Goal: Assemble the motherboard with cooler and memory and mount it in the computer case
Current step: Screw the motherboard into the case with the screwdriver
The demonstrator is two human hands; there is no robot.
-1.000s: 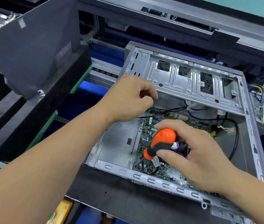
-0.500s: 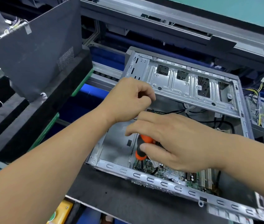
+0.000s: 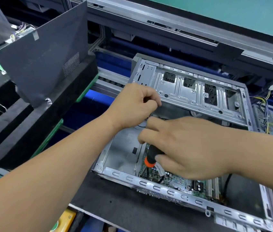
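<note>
The open metal computer case [image 3: 197,92] lies on its side with the green motherboard [image 3: 174,180] inside on the case floor. My right hand [image 3: 185,146] grips a black and orange screwdriver [image 3: 150,158], held nearly upright with its tip down at the motherboard's near left corner. My left hand [image 3: 135,106] hovers over the case's left part with curled fingers, pinching something small that I cannot make out, next to thin black cables. Most of the board is hidden by my right hand.
A power supply with coloured wires [image 3: 266,118] sits at the case's right. A dark foam tray and a black panel [image 3: 45,61] stand at the left. The case rests on a black mat [image 3: 115,206] beside a conveyor rail.
My right hand turned over the screwdriver and swung it upright, so its tip now points down at the board's near left corner. My left hand stayed in place.
</note>
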